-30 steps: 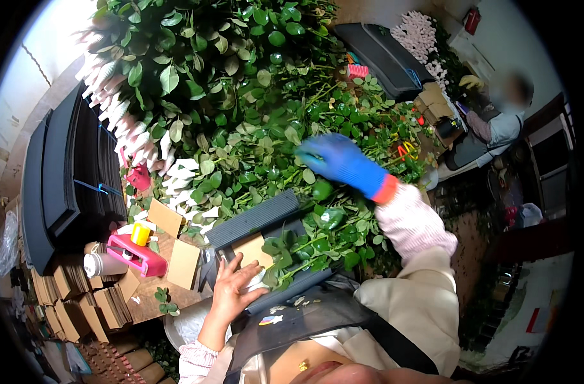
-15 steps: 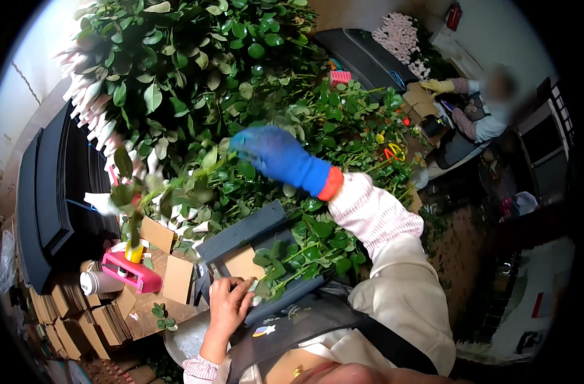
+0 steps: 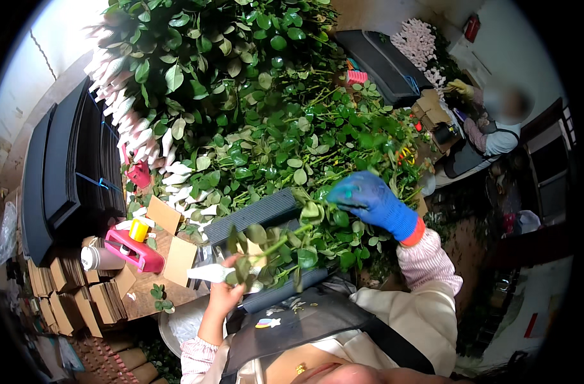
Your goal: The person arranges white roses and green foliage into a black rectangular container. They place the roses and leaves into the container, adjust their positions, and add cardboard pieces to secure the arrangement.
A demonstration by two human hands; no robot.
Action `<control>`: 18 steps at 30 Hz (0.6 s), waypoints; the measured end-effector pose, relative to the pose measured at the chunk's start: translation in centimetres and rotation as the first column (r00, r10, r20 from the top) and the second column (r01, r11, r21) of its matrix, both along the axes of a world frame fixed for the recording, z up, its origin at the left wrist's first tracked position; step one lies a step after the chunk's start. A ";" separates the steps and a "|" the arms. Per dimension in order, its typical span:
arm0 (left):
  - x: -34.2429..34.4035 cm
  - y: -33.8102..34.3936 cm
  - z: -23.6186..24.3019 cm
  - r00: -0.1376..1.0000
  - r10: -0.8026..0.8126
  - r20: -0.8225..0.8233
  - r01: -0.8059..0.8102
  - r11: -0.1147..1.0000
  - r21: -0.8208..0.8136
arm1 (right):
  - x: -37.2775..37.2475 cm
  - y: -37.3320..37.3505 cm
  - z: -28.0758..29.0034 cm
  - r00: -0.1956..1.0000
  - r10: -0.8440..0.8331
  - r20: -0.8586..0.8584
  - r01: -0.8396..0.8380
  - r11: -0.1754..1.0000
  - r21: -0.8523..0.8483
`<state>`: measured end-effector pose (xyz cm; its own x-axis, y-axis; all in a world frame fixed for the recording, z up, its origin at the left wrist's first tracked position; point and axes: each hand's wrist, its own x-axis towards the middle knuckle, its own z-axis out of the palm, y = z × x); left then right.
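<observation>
rose stem (image 3: 276, 246) | green, leafy, white-wrapped bud | tilted, bud lower left, over dark tray

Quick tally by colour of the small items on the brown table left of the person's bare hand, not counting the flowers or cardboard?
Pink plastic tape dispenser: 1
Yellow plastic cup-shaped piece: 1
White cylindrical cup: 1
Total: 3
The bare left hand holds a white-wrapped flower stem; the blue-gloved right hand grips its leafy stalk.
</observation>
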<state>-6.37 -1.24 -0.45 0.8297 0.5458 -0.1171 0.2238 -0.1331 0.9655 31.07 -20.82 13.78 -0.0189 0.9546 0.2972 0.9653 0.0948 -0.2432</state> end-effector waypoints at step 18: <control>1.4 0.1 4.0 0.999 -0.036 0.031 0.022 0.923 0.385 | 1.1 7.9 -2.8 0.963 -0.212 0.166 0.233 0.965 -0.120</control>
